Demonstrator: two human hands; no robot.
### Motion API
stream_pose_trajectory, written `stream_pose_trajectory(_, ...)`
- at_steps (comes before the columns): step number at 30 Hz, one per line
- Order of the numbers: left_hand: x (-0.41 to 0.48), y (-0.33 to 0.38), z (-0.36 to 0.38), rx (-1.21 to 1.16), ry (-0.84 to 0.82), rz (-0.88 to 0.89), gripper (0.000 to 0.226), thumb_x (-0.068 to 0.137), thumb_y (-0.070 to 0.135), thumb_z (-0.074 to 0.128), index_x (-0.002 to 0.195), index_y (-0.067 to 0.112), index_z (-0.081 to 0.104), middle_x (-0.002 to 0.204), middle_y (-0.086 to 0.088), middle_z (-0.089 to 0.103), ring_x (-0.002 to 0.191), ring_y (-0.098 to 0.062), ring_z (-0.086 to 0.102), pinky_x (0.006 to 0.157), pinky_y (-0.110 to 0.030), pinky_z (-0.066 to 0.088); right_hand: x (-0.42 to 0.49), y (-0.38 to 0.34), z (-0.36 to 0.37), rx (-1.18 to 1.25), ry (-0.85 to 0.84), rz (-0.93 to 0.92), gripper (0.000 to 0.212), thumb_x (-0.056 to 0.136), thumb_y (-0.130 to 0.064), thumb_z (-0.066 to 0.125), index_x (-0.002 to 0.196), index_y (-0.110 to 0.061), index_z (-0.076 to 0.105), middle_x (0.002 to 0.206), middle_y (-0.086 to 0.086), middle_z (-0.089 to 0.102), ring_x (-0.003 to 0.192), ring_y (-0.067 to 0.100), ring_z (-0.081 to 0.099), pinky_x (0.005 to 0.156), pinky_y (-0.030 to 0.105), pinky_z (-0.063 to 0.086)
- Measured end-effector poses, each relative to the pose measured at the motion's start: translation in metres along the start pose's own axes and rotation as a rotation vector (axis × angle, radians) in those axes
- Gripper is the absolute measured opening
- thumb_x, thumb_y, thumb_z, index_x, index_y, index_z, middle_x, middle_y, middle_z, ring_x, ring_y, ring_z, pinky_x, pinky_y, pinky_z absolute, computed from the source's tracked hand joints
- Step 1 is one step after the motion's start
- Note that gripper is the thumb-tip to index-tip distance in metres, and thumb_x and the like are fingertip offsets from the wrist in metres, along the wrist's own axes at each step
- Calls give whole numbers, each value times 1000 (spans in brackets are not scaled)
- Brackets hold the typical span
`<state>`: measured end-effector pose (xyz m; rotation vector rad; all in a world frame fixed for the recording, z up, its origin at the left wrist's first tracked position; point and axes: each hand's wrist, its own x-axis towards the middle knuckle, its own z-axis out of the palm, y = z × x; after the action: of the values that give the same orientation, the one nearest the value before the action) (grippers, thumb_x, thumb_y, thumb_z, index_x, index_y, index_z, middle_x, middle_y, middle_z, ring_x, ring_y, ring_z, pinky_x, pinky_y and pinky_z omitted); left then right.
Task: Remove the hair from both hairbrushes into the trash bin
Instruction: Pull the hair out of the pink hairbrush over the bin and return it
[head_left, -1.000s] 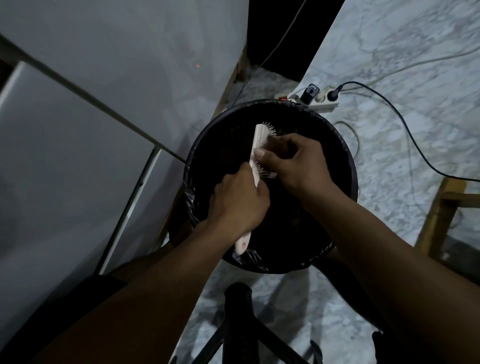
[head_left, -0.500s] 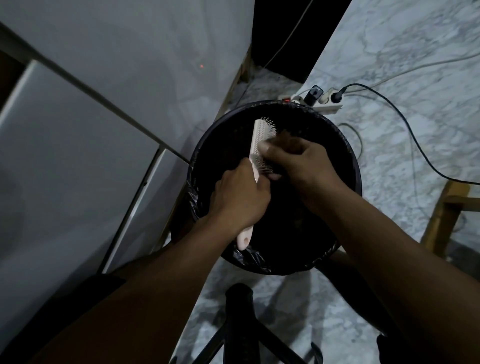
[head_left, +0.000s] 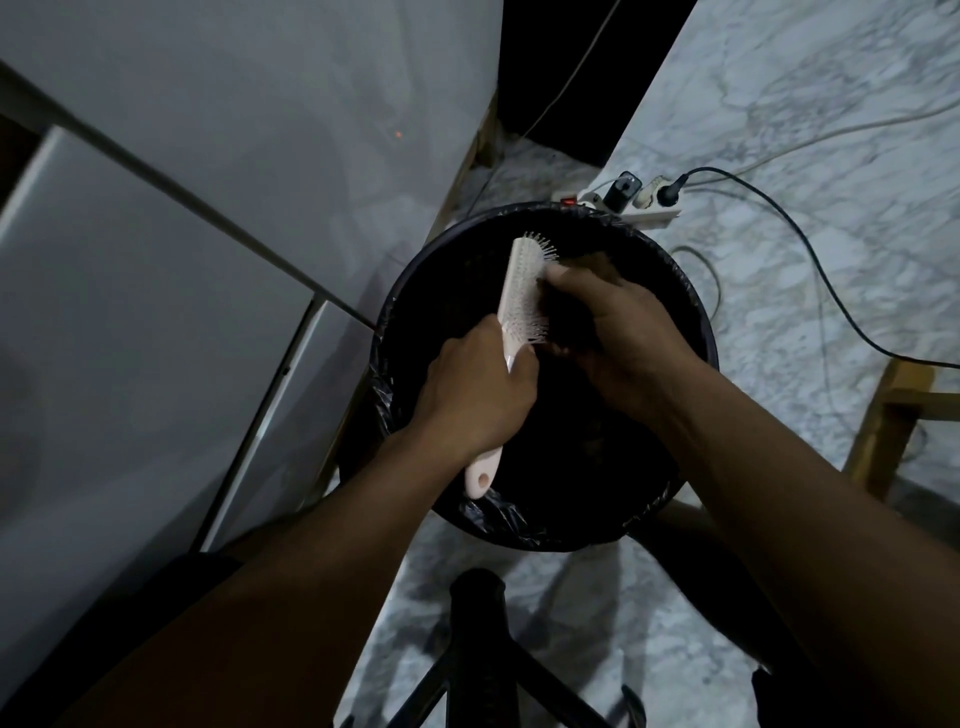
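A pale pink hairbrush (head_left: 521, 283) is held over a round trash bin (head_left: 410, 306) lined with a black bag. My left hand (head_left: 478, 395) grips the brush's handle, whose end with a hole sticks out below the fist. The bristles face right. My right hand (head_left: 618, 332) is curled against the bristles at the middle of the brush head, fingers pinching into them; dark hair between the fingers is hard to make out. Only one hairbrush is in view.
A white cabinet or appliance (head_left: 156, 312) stands at the left of the bin. A power strip (head_left: 634, 205) with plugs and a black cable (head_left: 810, 249) lies on the marble floor behind the bin. A wooden leg (head_left: 883, 426) is at right, a black stand (head_left: 478, 649) below.
My right hand has slid along the bristles, from the upper part of the brush head toward its lower half. The left hand keeps its grip on the handle.
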<state>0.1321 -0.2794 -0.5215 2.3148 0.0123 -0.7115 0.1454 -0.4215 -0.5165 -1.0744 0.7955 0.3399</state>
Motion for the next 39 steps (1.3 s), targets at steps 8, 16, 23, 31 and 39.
stream_pose_trajectory(8, 2, 0, 0, -57, 3, 55, 26, 95, 42, 53, 94, 16, 56, 87, -2, 66, 81, -25, 66, 68, -35, 50, 0, -4, -7, -43, 166, -63, 9, 88, 7, 66, 91, 1, 70, 82, 11, 68, 71, 21, 67, 59, 25, 61)
stream_pose_trajectory(16, 6, -4, 0, -9, -15, -5, 32, 95, 42, 56, 73, 22, 46, 80, 0, 60, 76, -23, 62, 59, -29, 39, 2, -8, -6, -43, 346, -3, 21, 95, 11, 46, 80, 2, 57, 76, 16, 55, 53, 23, 65, 50, 30, 61)
stream_pose_trajectory(23, 9, -10, -1, -94, 21, -32, 30, 92, 41, 60, 80, 13, 62, 74, 1, 66, 70, -17, 66, 59, -27, 46, 0, -14, -21, -469, 283, 95, 9, 87, 4, 63, 86, -5, 65, 75, 13, 62, 58, 21, 60, 52, 31, 53)
stream_pose_trajectory(31, 9, -10, 0, -138, -3, -15, 28, 89, 38, 64, 87, 11, 68, 72, 0, 70, 65, -13, 67, 55, -26, 48, -3, -13, -15, -490, 193, 47, 48, 85, -27, 75, 128, -16, 57, 108, 3, 68, 78, 7, 67, 60, 25, 53)
stream_pose_trajectory(39, 9, -5, 2, -309, -192, 41, 26, 92, 29, 66, 90, 3, 70, 65, -1, 65, 55, -9, 59, 61, -33, 49, 1, -6, -10, -362, 132, -269, 49, 76, -9, 83, 121, -4, 65, 95, 15, 68, 76, 16, 66, 59, 18, 53)
